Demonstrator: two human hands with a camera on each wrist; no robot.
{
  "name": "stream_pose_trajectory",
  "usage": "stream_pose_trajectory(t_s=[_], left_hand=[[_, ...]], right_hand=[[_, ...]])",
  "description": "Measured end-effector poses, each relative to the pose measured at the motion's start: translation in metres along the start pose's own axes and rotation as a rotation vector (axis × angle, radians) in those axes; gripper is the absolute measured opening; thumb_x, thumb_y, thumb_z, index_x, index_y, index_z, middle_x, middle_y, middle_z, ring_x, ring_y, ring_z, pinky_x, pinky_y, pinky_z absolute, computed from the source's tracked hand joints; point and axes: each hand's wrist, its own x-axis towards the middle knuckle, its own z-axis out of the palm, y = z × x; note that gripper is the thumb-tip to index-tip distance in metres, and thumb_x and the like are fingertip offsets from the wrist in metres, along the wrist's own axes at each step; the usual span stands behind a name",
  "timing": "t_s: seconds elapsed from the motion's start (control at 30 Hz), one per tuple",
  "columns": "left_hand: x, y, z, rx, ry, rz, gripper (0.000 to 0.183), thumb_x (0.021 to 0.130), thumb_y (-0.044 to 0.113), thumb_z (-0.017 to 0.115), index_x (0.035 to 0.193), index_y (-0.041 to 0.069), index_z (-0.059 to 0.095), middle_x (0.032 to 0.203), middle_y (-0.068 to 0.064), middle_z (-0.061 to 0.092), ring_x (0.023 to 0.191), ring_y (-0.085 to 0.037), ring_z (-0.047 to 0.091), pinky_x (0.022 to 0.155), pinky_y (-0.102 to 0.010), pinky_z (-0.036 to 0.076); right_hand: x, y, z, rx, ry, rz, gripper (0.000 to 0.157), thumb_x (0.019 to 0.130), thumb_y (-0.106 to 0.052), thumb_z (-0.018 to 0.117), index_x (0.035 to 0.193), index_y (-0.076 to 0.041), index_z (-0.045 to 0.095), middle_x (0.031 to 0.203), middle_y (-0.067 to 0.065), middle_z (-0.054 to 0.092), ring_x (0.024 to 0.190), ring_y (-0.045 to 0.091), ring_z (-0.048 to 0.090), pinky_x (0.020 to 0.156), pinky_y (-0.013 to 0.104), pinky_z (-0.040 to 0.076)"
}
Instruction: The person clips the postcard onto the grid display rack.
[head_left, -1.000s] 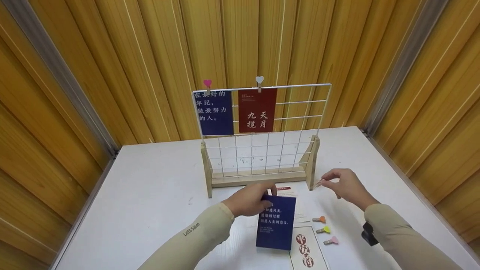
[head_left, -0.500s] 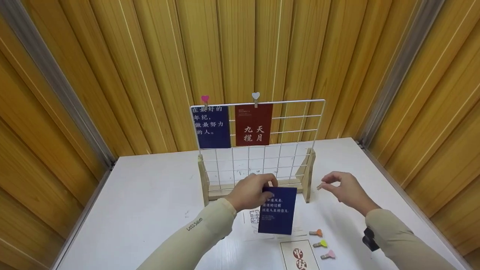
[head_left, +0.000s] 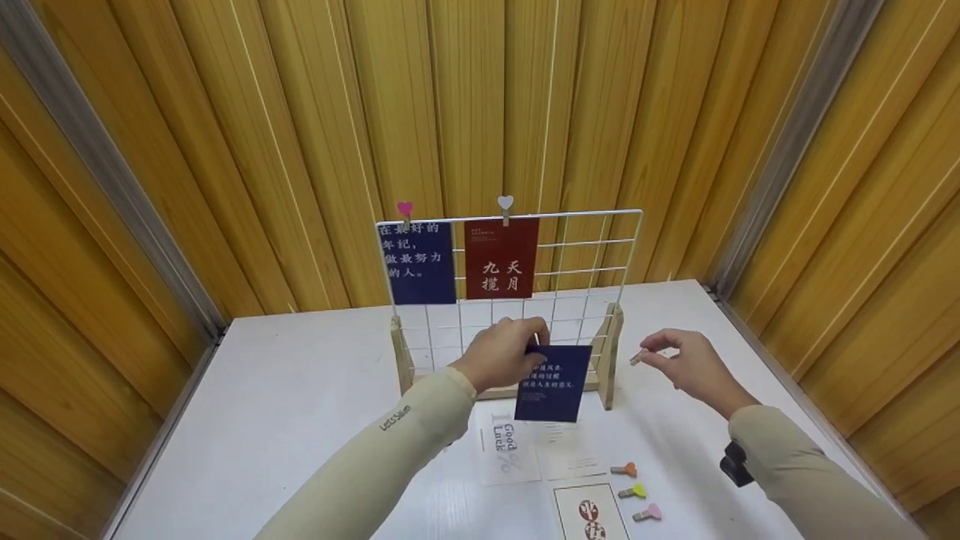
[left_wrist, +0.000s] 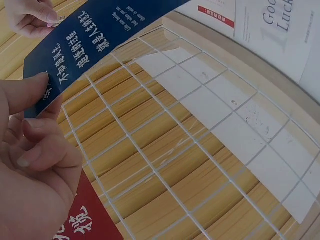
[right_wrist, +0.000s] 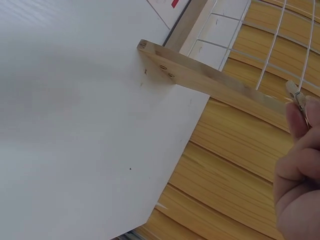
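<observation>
Left grip [head_left: 499, 352] pinches a navy rectangular card [head_left: 553, 384] cornerwise, lower centre, apparently leaving its face readable; right grip [head_left: 691, 369] pinches a small wooden clip [head_left: 636, 358].

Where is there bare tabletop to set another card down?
Widest: the white table between its left edge, the wire rack and the left sleeve. A smaller patch lies right of the rack, beyond the right hand. Crowded: in front of the rack, where loose cards and three clips lie.
</observation>
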Motion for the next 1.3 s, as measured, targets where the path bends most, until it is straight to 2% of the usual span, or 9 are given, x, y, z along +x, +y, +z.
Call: stream_pose_trajectory(t_s=[0.23, 0.47, 0.6, 0.77, 0.97, 1.3], left_hand=[[0.009, 0.006, -0.011, -0.005, 0.005, -0.007, 0.010, 0.090, 0.010, 0.072, 0.095, 0.016, 0.066, 0.092, 0.000, 0.071, 0.079, -0.010, 0.063, 0.076, -0.033, 0.055], [0.022, 0.018, -0.023, -0.003, 0.039, 0.008, 0.009, 0.090, 0.010, 0.072, 0.097, 0.014, 0.070, 0.093, 0.000, 0.071, 0.081, -0.010, 0.064, 0.077, -0.030, 0.055], [0.031, 0.025, -0.032, 0.015, 0.060, 0.023, 0.009, 0.090, 0.009, 0.072, 0.098, 0.013, 0.071, 0.094, -0.001, 0.072, 0.081, -0.011, 0.064, 0.076, -0.031, 0.055], [0.038, 0.033, -0.039, 0.024, 0.061, 0.004, 0.010, 0.091, 0.010, 0.071, 0.101, 0.015, 0.072, 0.095, 0.000, 0.072, 0.082, -0.010, 0.064, 0.076, -0.031, 0.055], [0.048, 0.042, -0.047, 0.036, 0.097, -0.013, 0.012, 0.093, 0.011, 0.070, 0.103, 0.015, 0.073, 0.098, -0.001, 0.072, 0.085, -0.012, 0.065, 0.081, -0.033, 0.055], [0.063, 0.050, -0.057, 0.098, 0.152, -0.012, 0.012, 0.094, 0.012, 0.069, 0.104, 0.016, 0.072, 0.095, 0.002, 0.071, 0.083, -0.011, 0.064, 0.079, -0.030, 0.055]], right_hand=[[-0.001, -0.015, -0.012, -0.027, 0.022, -0.016, 0.027, 0.095, -0.021, 0.069, 0.114, -0.001, 0.067, 0.111, 0.016, 0.066, 0.078, 0.022, 0.060, 0.059, 0.030, 0.054], [-0.002, -0.026, -0.027, -0.029, 0.028, -0.081, 0.021, 0.094, -0.015, 0.069, 0.108, 0.000, 0.070, 0.102, 0.014, 0.068, 0.064, 0.020, 0.058, 0.051, 0.027, 0.050], [-0.002, -0.038, -0.037, -0.037, 0.023, -0.071, 0.022, 0.094, -0.017, 0.069, 0.109, -0.001, 0.070, 0.105, 0.015, 0.068, 0.069, 0.021, 0.059, 0.054, 0.028, 0.051], [-0.002, -0.051, -0.041, -0.032, 0.017, -0.075, 0.022, 0.094, -0.017, 0.070, 0.109, -0.001, 0.070, 0.108, 0.016, 0.067, 0.070, 0.021, 0.061, 0.054, 0.028, 0.051], [0.004, -0.064, -0.051, -0.071, 0.036, -0.087, 0.020, 0.094, -0.019, 0.070, 0.109, -0.006, 0.071, 0.112, 0.015, 0.065, 0.072, 0.021, 0.064, 0.058, 0.030, 0.053], [0.013, -0.078, -0.061, -0.029, 0.069, -0.132, 0.021, 0.093, -0.014, 0.071, 0.109, -0.001, 0.070, 0.108, 0.017, 0.069, 0.070, 0.021, 0.065, 0.055, 0.027, 0.051]])
